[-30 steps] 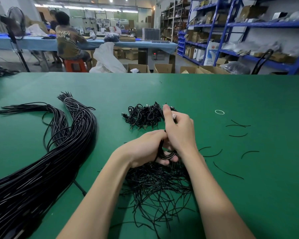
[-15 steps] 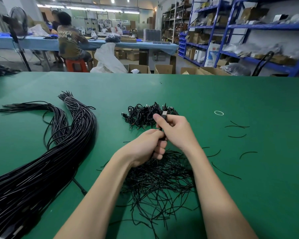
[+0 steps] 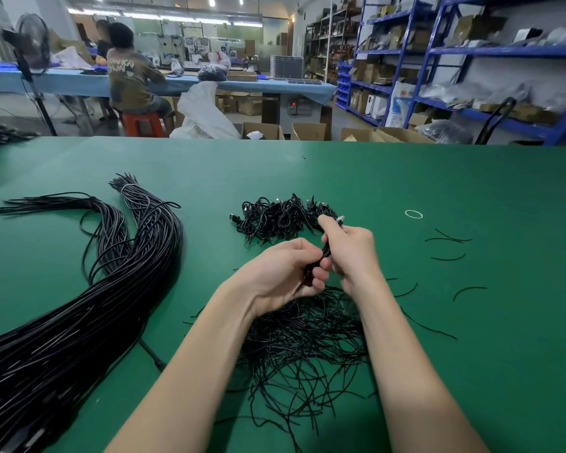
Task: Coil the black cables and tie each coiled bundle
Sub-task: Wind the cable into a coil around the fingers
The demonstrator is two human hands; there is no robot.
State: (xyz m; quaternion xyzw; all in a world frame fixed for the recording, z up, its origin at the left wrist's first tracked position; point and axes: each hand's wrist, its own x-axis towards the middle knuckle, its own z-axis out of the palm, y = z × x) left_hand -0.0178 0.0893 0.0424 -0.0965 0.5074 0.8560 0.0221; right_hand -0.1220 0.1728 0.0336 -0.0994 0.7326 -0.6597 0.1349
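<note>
Black coiled cable [image 3: 319, 261] is pinched between both hands above mid-bench: left hand [image 3: 285, 273] grips the lower loops, right hand [image 3: 352, 251] grips the upper end, metal plug by its thumb. Risk: springy loops fan open if either grip eases before the tie cinches. Glossy round jackets; thin stiff ties [image 3: 304, 348] heaped beneath; finished bundles [image 3: 276, 219] behind; green matte bench [image 3: 471, 354].

Left hand [image 3: 283, 273] and right hand [image 3: 350, 250] grip coiled black cable [image 3: 321, 261] together above tie pile [image 3: 301, 348]; finished bundles [image 3: 278, 219] beyond; long cables [image 3: 79, 315] left.
</note>
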